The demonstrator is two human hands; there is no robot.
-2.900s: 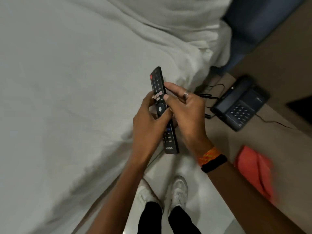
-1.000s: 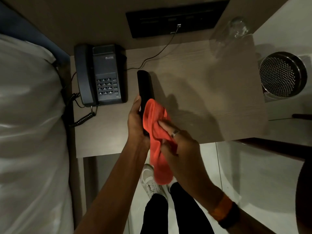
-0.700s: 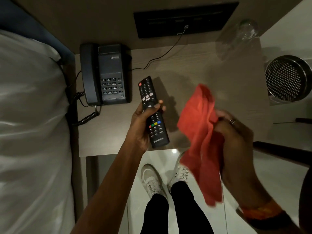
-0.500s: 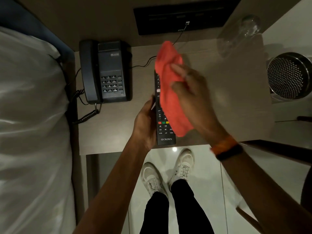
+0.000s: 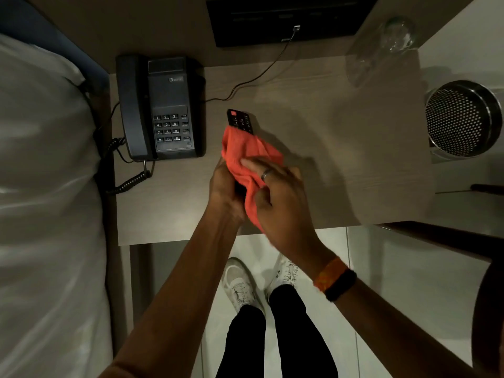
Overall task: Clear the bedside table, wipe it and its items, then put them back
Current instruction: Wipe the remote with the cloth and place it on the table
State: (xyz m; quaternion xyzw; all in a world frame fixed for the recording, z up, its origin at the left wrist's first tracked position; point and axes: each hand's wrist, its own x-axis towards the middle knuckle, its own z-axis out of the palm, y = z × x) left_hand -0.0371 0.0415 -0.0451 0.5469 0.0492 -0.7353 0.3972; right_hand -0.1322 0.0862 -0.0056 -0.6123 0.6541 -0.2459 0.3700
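Over the bedside table (image 5: 327,148) my left hand (image 5: 222,184) grips the lower end of a black TV remote (image 5: 240,121). Only the remote's top end with its red button shows above an orange-red cloth (image 5: 246,154). My right hand (image 5: 278,203) holds that cloth wrapped round the remote's middle, fingers laid over it. A black desk phone (image 5: 161,107) with a coiled cord sits at the table's back left.
A clear glass (image 5: 381,50) stands at the table's back right corner. A perforated metal bin (image 5: 463,118) is on the floor to the right. The white bed (image 5: 46,186) lies along the left. A dark wall panel (image 5: 289,17) with a plugged cable is behind.
I turned from the bed to the table with the remote. The cloth came off, then went back onto the remote's top and slid down toward my left hand.
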